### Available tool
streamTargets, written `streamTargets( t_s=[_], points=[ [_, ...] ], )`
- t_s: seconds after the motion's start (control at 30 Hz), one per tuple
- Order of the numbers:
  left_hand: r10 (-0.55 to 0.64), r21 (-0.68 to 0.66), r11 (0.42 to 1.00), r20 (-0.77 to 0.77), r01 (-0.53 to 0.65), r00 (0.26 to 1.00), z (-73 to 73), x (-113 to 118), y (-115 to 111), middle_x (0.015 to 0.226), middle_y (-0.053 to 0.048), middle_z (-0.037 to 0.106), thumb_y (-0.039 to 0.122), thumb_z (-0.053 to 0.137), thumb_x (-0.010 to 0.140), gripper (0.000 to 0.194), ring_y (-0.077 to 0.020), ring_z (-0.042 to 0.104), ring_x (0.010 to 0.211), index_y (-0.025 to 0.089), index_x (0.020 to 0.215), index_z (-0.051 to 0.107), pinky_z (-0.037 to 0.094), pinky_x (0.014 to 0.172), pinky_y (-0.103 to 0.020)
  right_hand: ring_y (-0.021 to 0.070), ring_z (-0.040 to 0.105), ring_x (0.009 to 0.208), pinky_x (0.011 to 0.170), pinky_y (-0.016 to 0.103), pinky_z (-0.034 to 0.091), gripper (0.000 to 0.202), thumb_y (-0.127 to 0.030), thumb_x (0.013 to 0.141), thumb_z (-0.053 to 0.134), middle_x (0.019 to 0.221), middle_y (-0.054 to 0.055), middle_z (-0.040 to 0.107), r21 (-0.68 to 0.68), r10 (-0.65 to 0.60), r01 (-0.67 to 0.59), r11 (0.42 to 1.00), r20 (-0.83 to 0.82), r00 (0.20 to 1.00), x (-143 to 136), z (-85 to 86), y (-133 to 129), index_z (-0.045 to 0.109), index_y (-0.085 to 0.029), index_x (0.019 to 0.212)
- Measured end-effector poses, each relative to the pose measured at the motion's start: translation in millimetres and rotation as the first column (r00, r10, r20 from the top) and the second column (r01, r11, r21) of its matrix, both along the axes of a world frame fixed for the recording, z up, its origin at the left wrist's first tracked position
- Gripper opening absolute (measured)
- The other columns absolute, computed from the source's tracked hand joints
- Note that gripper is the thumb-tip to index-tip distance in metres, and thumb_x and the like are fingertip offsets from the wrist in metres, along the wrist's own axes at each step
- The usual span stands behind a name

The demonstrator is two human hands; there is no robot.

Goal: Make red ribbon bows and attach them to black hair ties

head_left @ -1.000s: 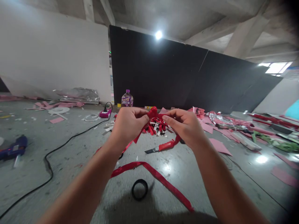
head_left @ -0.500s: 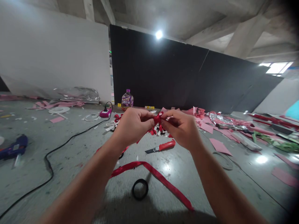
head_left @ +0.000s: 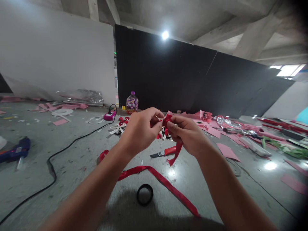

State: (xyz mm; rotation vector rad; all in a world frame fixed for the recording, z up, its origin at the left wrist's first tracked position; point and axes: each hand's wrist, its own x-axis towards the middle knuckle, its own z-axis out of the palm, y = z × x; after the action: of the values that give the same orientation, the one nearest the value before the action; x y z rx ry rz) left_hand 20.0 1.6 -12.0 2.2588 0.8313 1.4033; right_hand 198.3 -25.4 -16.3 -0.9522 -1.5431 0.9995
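Note:
Between my hands is a red ribbon bow (head_left: 167,119), its loops partly covered by fingers. My left hand (head_left: 141,130) pinches it from the left with thumb and forefinger. From the other side my right hand (head_left: 186,131) grips it, and a ribbon tail hangs below that hand. Under the tail lies a utility knife (head_left: 161,153) with a red handle and its blade out. Closer to me a long strip of red ribbon (head_left: 166,183) is bent on the grey surface, beside a black ring (head_left: 144,194). Red and white ribbon pieces (head_left: 117,128) lie behind my hands.
A blue glue gun (head_left: 15,150) lies at the left. A black cord (head_left: 72,141) runs to a pink power socket (head_left: 109,115). A bottle (head_left: 132,103) stands by the black panel (head_left: 168,70). Pink sheets (head_left: 228,151) and wrapped materials cover the right side.
The red ribbon has turned between my fingers, and its tail now hangs down below my right hand, in front of the knife. Both hands stay close together.

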Motion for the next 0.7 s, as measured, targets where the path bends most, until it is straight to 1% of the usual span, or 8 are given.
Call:
streamTargets(
  t_s=[0.1,0.2,0.27,0.37,0.47,0.57,0.63,0.7],
  points=[
    [-0.001,0.035,0.999,0.007,0.001,1.0,-0.1,0,0,0.075,-0.001,0.07,0.015,0.06,0.081,0.011,-0.0132,0.064,0.068,0.017,0.09,0.067,0.046,0.061,-0.022,0.0062,0.031,0.05,0.043,0.022,0.02,0.026,-0.039,0.079,0.076,0.06,-0.006,0.041,-0.114,0.038,-0.056,0.992,-0.154,0.987,-1,-0.4,0,0.061,-0.018,0.075],
    [-0.028,0.067,0.997,-0.008,0.029,1.0,1.0,-1,0,0.08,-0.002,0.073,0.015,0.059,0.084,0.013,-0.0137,0.066,0.072,0.017,0.092,0.069,0.047,0.065,-0.023,0.0064,0.032,0.052,0.043,0.02,0.021,0.024,-0.036,0.078,0.077,0.061,-0.005,0.042,-0.181,0.031,-0.084,0.98,-0.276,0.961,-3,-0.5,0,0.062,-0.017,0.075],
    [-0.026,0.109,0.994,-0.043,0.031,0.999,2.2,-2,0,0.086,-0.003,0.075,0.016,0.056,0.088,0.016,-0.0147,0.067,0.076,0.017,0.095,0.07,0.047,0.07,-0.024,0.0069,0.033,0.053,0.043,0.019,0.022,0.023,-0.034,0.078,0.077,0.06,-0.005,0.043,-0.219,0.014,-0.088,0.972,-0.321,0.947,-4,-0.3,0,0.062,-0.017,0.074],
    [0.002,0.21,0.977,-0.151,0.03,0.988,3.2,-4,0,0.092,-0.004,0.076,0.017,0.053,0.091,0.018,-0.0164,0.068,0.082,0.018,0.093,0.071,0.046,0.075,-0.026,0.0074,0.033,0.053,0.041,0.019,0.021,0.021,-0.032,0.076,0.077,0.059,-0.005,0.043,-0.248,-0.026,-0.067,0.966,-0.354,0.935,-6,0.3,0,0.062,-0.017,0.074],
    [0.066,0.333,0.943,-0.234,0.016,0.97,2.1,-5,1,0.093,-0.005,0.076,0.02,0.051,0.093,0.019,-0.018,0.068,0.085,0.019,0.089,0.07,0.045,0.076,-0.027,0.0078,0.034,0.053,0.04,0.019,0.021,0.018,-0.03,0.077,0.075,0.061,-0.003,0.045,-0.284,-0.069,-0.049,0.958,-0.391,0.918,-7,1.0,0,0.062,-0.017,0.073],
    [0.181,0.425,0.904,-0.271,-0.051,0.946,-1.4,-5,3,0.089,-0.006,0.075,0.023,0.048,0.095,0.023,-0.0196,0.067,0.083,0.018,0.089,0.07,0.044,0.073,-0.029,0.0074,0.036,0.053,0.039,0.019,0.022,0.016,-0.028,0.076,0.074,0.064,-0.002,0.049,-0.317,-0.096,-0.05,0.947,-0.428,0.899,-8,2.1,-1,0.064,-0.016,0.075],
    [0.247,0.464,0.88,-0.27,-0.098,0.931,-4.0,-4,4,0.083,-0.006,0.075,0.026,0.047,0.095,0.027,-0.0202,0.067,0.079,0.017,0.086,0.071,0.043,0.071,-0.03,0.0066,0.037,0.052,0.039,0.019,0.022,0.015,-0.027,0.076,0.074,0.064,-0.002,0.051,-0.31,-0.094,-0.05,0.95,-0.432,0.897,-9,3.0,-2,0.064,-0.016,0.075],
    [0.271,0.497,0.858,-0.227,-0.128,0.935,-5.8,-3,4,0.076,-0.006,0.074,0.028,0.048,0.095,0.03,-0.0198,0.066,0.074,0.017,0.079,0.071,0.043,0.068,-0.031,0.0058,0.038,0.05,0.039,0.018,0.023,0.015,-0.027,0.078,0.073,0.062,-0.003,0.05,-0.285,-0.087,-0.039,0.958,-0.416,0.905,-11,3.5,-3,0.064,-0.015,0.074]
  ],
)
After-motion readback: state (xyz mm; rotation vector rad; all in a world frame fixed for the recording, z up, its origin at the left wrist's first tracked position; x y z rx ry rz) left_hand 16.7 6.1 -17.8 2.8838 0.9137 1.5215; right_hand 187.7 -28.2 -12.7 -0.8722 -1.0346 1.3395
